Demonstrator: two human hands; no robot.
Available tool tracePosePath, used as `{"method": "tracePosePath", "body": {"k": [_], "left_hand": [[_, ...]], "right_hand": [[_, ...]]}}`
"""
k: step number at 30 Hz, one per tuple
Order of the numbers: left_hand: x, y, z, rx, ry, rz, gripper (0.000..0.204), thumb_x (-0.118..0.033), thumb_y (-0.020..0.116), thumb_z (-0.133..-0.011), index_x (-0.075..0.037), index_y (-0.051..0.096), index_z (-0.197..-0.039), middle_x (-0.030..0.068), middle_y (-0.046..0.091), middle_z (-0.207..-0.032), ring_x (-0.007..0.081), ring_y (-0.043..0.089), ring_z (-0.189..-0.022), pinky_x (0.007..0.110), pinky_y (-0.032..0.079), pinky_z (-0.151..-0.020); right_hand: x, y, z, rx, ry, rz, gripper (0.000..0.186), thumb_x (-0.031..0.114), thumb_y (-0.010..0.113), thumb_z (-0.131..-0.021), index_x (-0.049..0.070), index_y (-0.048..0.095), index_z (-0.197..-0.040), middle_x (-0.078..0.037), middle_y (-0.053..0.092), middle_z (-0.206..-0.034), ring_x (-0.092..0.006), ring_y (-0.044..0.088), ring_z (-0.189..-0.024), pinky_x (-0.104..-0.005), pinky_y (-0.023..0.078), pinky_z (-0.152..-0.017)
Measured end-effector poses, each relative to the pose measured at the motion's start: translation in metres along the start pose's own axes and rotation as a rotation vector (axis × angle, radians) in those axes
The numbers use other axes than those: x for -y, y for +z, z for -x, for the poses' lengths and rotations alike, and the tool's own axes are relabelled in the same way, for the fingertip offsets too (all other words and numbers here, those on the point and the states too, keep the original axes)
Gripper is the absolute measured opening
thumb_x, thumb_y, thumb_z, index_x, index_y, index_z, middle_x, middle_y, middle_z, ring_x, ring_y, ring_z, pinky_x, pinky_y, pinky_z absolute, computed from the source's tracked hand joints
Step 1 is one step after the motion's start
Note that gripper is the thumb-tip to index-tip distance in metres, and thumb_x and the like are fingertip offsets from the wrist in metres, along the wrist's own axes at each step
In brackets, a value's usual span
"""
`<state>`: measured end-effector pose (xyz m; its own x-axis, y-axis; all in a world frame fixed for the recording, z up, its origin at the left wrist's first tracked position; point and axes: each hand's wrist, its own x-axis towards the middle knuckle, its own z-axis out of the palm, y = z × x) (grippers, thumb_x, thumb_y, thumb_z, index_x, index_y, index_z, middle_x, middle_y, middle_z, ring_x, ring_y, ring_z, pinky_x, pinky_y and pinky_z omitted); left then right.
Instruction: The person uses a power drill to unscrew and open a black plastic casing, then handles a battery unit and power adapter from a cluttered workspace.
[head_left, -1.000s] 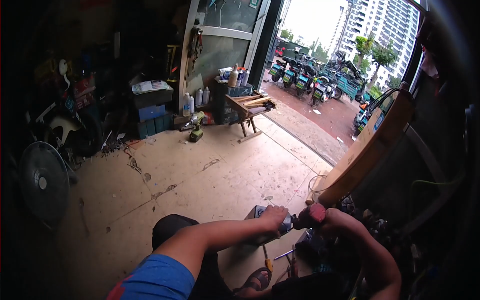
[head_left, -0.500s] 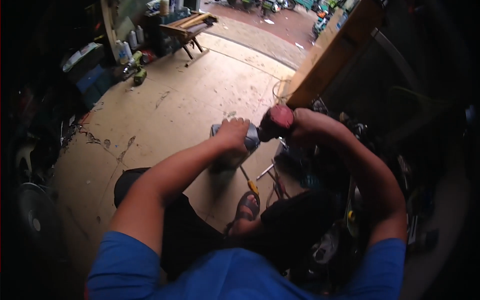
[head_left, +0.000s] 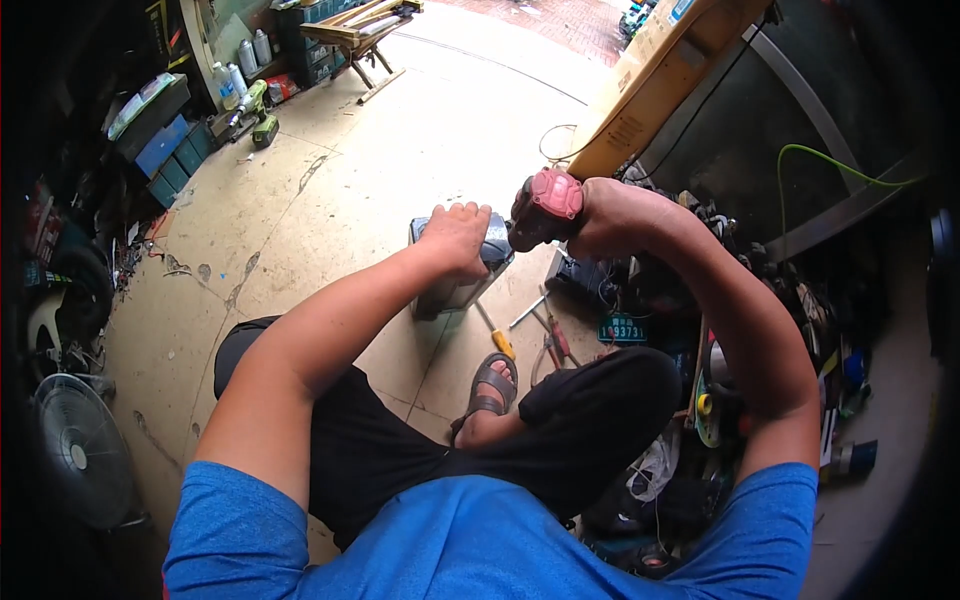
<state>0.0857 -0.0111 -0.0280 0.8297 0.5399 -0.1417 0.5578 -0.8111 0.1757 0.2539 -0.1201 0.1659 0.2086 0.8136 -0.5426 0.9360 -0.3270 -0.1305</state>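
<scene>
Grey box (head_left: 452, 297) stands on the tiled floor (head_left: 350, 225), ahead of the wearer's knees, as seen in the head view. Left hand (head_left: 458, 238) lies across its top, fingers close together and bent toward the far edge; whether they clamp or merely press cannot be told. Right hand (head_left: 612, 218) has its fingers wrapped around a red power tool (head_left: 550, 200), nose toward the box's right end; contact cannot be confirmed. Hazards, in judgement: light bracing could let the box twist or tip under torque; a slipping tool could strike the left hand; the nearby yellow-handled screwdriver (head_left: 503, 344) could snag the sandalled foot (head_left: 488, 390).
</scene>
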Motion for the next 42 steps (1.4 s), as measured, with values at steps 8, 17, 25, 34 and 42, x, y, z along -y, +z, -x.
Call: {"method": "tracePosePath", "body": {"k": [8,17,25,34,42], "left_hand": [[0.0,-0.003,0.002,0.002,-0.003,0.011,0.093,-0.044,0.083,-0.073,0.001,0.05,-0.147,0.0206,0.061,-0.136,0.0345,0.058,-0.132,0.049,0.048,-0.108],[0.001,-0.001,0.002,-0.02,0.003,0.035,0.082,-0.042,0.081,-0.073,0.002,0.056,-0.137,0.0229,0.061,-0.133,0.0367,0.058,-0.131,0.05,0.048,-0.109],[0.002,-0.001,0.001,-0.021,0.008,0.024,0.087,-0.047,0.083,-0.073,0.001,0.054,-0.14,0.0221,0.061,-0.134,0.0363,0.059,-0.13,0.051,0.048,-0.108],[0.002,0.0,0.001,-0.028,-0.001,0.033,0.087,-0.046,0.083,-0.073,0.0,0.054,-0.14,0.0217,0.061,-0.134,0.0358,0.058,-0.13,0.05,0.048,-0.108],[-0.003,-0.01,0.002,0.026,-0.008,0.017,0.092,-0.044,0.086,-0.074,-0.002,0.05,-0.148,0.0187,0.062,-0.138,0.0332,0.059,-0.133,0.05,0.048,-0.109]], "right_hand": [[0.001,-0.001,-0.002,0.02,0.005,0.031,0.032,0.012,0.08,-0.074,-0.001,0.073,-0.103,-0.017,0.076,-0.09,-0.0292,0.073,-0.08,-0.0385,0.06,-0.077],[0.004,-0.001,-0.001,0.019,0.008,0.035,0.032,0.011,0.079,-0.074,-0.001,0.074,-0.103,-0.017,0.076,-0.089,-0.0294,0.073,-0.079,-0.0382,0.06,-0.076],[0.011,-0.003,0.004,0.016,0.027,0.036,0.032,0.01,0.079,-0.074,-0.001,0.074,-0.103,-0.017,0.076,-0.089,-0.0294,0.073,-0.081,-0.0381,0.06,-0.077],[0.006,-0.001,-0.001,0.002,-0.036,0.07,0.031,0.013,0.08,-0.075,-0.001,0.074,-0.102,-0.017,0.076,-0.088,-0.0296,0.073,-0.081,-0.0397,0.06,-0.076],[0.002,-0.003,0.001,-0.03,-0.14,0.168,0.026,0.015,0.081,-0.077,-0.001,0.075,-0.097,-0.018,0.075,-0.085,-0.0312,0.073,-0.079,-0.0397,0.06,-0.075]]}}
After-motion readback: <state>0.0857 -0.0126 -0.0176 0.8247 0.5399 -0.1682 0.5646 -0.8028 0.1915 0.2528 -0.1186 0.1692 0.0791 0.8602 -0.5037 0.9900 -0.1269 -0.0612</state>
